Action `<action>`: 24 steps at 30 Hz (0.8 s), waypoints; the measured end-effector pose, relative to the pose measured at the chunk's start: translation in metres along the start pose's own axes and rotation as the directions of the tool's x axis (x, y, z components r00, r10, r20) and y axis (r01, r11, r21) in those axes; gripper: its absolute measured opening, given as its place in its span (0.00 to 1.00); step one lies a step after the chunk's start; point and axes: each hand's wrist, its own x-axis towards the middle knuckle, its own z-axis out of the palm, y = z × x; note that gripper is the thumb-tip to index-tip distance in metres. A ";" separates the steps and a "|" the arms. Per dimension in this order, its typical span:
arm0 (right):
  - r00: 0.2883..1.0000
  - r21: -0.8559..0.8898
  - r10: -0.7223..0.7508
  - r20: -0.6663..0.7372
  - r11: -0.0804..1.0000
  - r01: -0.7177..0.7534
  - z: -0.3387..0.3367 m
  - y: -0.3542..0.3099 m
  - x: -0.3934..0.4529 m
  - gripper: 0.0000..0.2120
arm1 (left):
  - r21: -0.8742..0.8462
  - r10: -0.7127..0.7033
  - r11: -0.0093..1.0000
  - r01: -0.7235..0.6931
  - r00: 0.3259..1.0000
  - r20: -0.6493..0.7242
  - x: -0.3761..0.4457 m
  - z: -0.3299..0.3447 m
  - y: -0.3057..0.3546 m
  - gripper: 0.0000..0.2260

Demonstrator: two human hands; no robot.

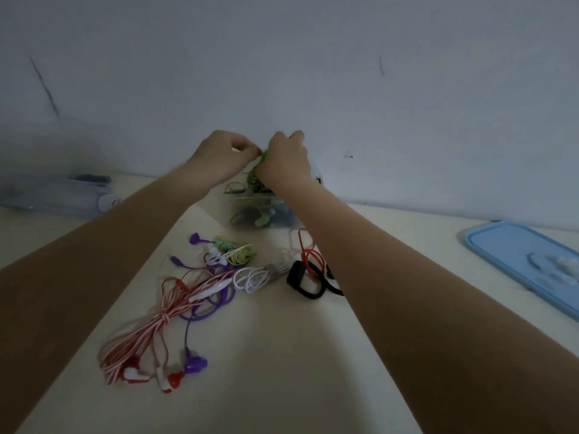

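Green cord (pixel 263 164) is hiding mostly behind my right hand (pixel 286 162), which is curling around it; my left hand (pixel 221 155) is pinching it alongside, cream table (pixel 282 355) below both, grey wall (pixel 313 73) beyond.

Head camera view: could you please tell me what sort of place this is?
Probably a home desk against a plain wall, used for sorting: tangled earphones on its pale top, a clear container of cables, a blue lid at right, the right hand gripping a green cable bundle.
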 end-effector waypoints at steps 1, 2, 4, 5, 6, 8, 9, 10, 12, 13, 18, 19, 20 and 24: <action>0.999 0.010 0.038 0.032 0.999 -0.038 -0.002 -0.002 0.005 0.16 | -0.018 -0.015 1.000 0.016 0.999 0.047 0.000 -0.001 0.001 0.10; 0.995 0.033 0.084 0.058 0.996 -0.086 -0.003 -0.003 0.010 0.16 | -0.039 -0.032 0.999 0.036 0.995 0.090 0.001 -0.002 0.001 0.10; 0.979 0.128 0.176 0.105 0.974 -0.189 -0.006 -0.001 0.020 0.15 | -0.109 -0.070 0.990 0.087 0.986 0.153 0.002 -0.007 -0.002 0.12; 0.971 0.206 0.216 0.107 0.950 -0.234 -0.008 0.001 0.022 0.11 | -0.151 -0.078 0.983 0.106 0.981 0.179 0.002 -0.010 -0.004 0.13; 0.958 0.295 0.261 0.118 0.912 -0.285 -0.011 0.005 0.024 0.11 | -0.164 -0.079 0.980 0.113 0.976 0.202 0.003 -0.011 -0.007 0.14; 0.932 0.448 0.331 0.149 0.817 -0.362 -0.017 0.013 0.028 0.12 | -0.078 -0.062 0.994 0.081 0.973 0.222 0.001 -0.013 -0.013 0.15; 0.923 0.513 0.353 0.156 0.769 -0.381 -0.020 0.017 0.028 0.12 | -0.019 -0.050 0.998 0.055 0.978 0.203 0.001 -0.011 -0.015 0.14; 0.913 0.559 0.372 0.165 0.728 -0.397 -0.024 0.018 0.028 0.12 | 0.021 -0.038 0.999 0.035 0.986 0.160 0.001 -0.010 -0.017 0.12; 0.897 0.636 0.395 0.198 0.644 -0.424 -0.029 0.018 0.028 0.09 | -0.014 -0.034 0.999 0.035 0.997 0.073 0.002 -0.008 -0.019 0.08; 0.892 0.683 0.391 0.228 0.588 -0.433 -0.031 0.016 0.028 0.07 | -0.065 -0.054 0.996 0.058 0.997 0.059 0.003 -0.008 -0.018 0.06; 0.913 0.820 0.268 0.307 0.413 -0.396 -0.031 0.009 0.023 0.14 | -0.172 -0.119 0.977 0.126 0.991 0.055 0.006 -0.016 -0.015 0.07; 0.919 0.774 0.280 0.279 0.501 -0.388 -0.029 0.007 0.022 0.17 | -0.142 -0.103 0.984 0.107 0.994 0.029 0.006 -0.018 -0.016 0.07; 0.926 0.678 0.296 0.235 0.633 -0.374 -0.027 0.005 0.022 0.17 | -0.106 -0.089 0.990 0.090 0.996 0.010 0.005 -0.020 -0.017 0.07; 0.985 0.384 0.112 0.133 0.910 -0.155 -0.018 -0.007 0.015 0.08 | -0.024 -0.063 0.998 0.063 0.998 -0.002 0.001 -0.021 -0.017 0.04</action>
